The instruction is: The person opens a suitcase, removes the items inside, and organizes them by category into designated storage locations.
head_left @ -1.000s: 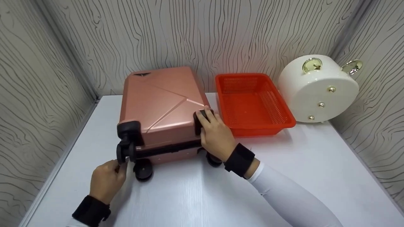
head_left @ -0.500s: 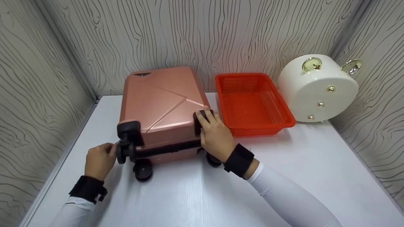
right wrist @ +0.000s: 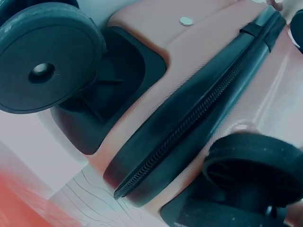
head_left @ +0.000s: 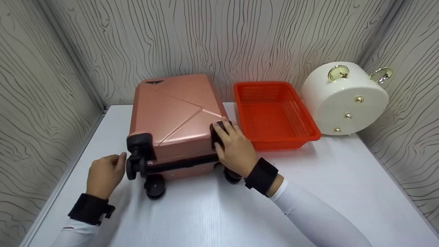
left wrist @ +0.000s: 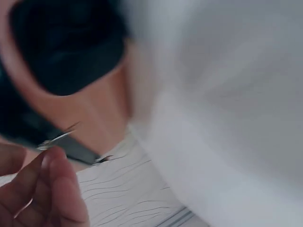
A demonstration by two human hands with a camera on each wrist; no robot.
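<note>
A rose-pink hard-shell suitcase (head_left: 178, 106) lies flat with its wheeled end facing me. My left hand (head_left: 105, 173) is beside its near left corner, next to a black wheel (head_left: 136, 167). In the left wrist view, the thumb and finger pinch a small metal zipper pull (left wrist: 59, 140) at the dark zipper band (left wrist: 80, 151) along the side. My right hand (head_left: 237, 148) rests on the near right black corner guard (head_left: 216, 132), fingers spread over it. In the right wrist view, the zipper teeth (right wrist: 189, 120) run meshed along the wheeled end.
To the right of the suitcase stands a red plastic basket (head_left: 274, 144) with perforated sides. Beyond it is a round white case (head_left: 329, 92) with gold fittings. Patterned wall panels (head_left: 219, 37) enclose the white table (head_left: 212, 212) at back and sides.
My left hand has moved away from me, along the left side of the suitcase, from below the corner wheel to beside it. The right hand stays on the corner guard.
</note>
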